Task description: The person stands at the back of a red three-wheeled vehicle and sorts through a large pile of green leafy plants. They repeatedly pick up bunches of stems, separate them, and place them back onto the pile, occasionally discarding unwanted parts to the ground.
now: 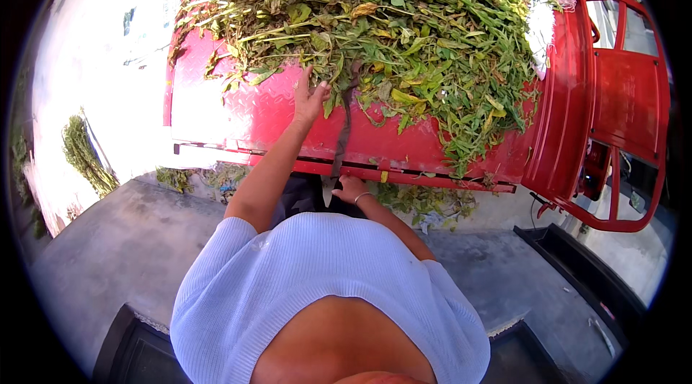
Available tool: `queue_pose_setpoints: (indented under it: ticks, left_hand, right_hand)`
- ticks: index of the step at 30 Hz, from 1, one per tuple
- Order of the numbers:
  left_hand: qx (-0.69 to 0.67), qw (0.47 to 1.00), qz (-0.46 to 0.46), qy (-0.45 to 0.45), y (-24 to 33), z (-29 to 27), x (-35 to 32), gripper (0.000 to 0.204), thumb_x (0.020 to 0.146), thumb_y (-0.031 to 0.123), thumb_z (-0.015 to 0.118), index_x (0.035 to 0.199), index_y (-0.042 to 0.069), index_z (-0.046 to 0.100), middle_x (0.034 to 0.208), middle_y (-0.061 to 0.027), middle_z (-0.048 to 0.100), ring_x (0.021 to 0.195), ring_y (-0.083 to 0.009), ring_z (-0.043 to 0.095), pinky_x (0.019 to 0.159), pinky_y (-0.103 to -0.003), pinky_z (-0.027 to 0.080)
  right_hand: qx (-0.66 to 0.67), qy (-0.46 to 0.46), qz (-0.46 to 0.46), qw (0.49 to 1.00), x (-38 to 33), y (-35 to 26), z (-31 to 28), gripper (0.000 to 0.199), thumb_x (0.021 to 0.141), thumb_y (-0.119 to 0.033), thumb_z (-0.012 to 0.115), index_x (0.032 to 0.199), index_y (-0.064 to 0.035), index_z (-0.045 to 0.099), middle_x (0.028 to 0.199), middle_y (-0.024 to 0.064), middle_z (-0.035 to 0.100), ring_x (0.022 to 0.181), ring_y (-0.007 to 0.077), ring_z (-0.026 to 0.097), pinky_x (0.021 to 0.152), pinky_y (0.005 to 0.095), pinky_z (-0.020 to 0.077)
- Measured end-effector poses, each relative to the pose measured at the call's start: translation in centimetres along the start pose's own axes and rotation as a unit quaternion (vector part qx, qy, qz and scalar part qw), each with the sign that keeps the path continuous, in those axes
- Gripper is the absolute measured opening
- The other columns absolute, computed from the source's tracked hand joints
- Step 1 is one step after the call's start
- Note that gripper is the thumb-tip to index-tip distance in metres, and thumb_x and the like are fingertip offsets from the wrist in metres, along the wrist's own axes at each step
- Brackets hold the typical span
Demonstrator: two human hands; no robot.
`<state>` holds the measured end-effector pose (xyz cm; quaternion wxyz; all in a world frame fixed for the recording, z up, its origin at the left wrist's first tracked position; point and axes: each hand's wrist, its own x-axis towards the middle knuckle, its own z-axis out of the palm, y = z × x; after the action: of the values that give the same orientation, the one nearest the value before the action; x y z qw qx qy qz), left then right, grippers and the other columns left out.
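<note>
A heap of cut leafy green stalks (432, 59) covers the far part of a red metal truck bed (245, 117). From under the heap a dark flat strap (344, 135) runs toward me and over the bed's near edge. My left hand (310, 100) reaches over the bed to the front of the heap, its fingers apart, touching or just beside the leaves. Down at the bed's near edge, my right hand (351, 188) is closed at the lower part of the strap. Its fingertips are partly hidden.
An open red door frame (627, 95) stands at the right, beside the red cab wall. A white sack (540, 34) lies against the heap's right end. Fallen leaves (425, 204) litter the ground under the bed. A stalk bundle (86, 157) leans at the far left.
</note>
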<state>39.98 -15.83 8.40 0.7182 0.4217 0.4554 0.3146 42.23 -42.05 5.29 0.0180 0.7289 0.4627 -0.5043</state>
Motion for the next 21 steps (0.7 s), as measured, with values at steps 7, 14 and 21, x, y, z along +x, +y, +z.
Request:
queue_pose_setpoints:
  ticks: [7,14,21]
  left_hand:
    - [0.211,0.968,0.018,0.134,-3.7,-13.2,-9.8,0.022,0.085,0.008,0.059,0.105,0.001,0.054,0.091,-0.0086,0.06,0.065,-0.0124,0.061,0.055,-0.024,0.049]
    - [0.136,0.951,-0.087,0.263,-3.1,-12.4,-17.0,0.016,0.086,0.013,0.058,0.095,0.0,0.059,0.073,-0.0067,0.061,0.06,-0.0118,0.061,0.05,-0.023,0.049]
    - [0.337,0.917,0.028,0.214,0.7,-10.1,-15.4,0.017,0.078,0.009,0.066,0.09,0.001,0.059,0.075,-0.0069,0.06,0.065,-0.0169,0.061,0.056,-0.028,0.05]
  right_hand:
    - [-0.007,0.181,-0.128,0.975,4.9,-0.7,-11.5,0.021,0.077,-0.022,0.06,0.085,-0.0031,0.06,0.078,0.0157,0.062,0.085,0.0334,0.06,0.076,0.0402,0.0471]
    - [-0.013,0.194,-0.085,0.977,11.7,-4.0,-23.1,0.053,0.083,-0.028,0.058,0.129,-0.0082,0.041,0.134,0.0149,0.04,0.12,0.032,0.041,0.099,0.0414,0.0364]
    - [-0.078,0.107,-0.047,0.99,12.6,-3.8,-26.2,0.049,0.083,-0.031,0.058,0.124,-0.0078,0.048,0.131,0.0141,0.044,0.118,0.0299,0.044,0.098,0.0416,0.0388]
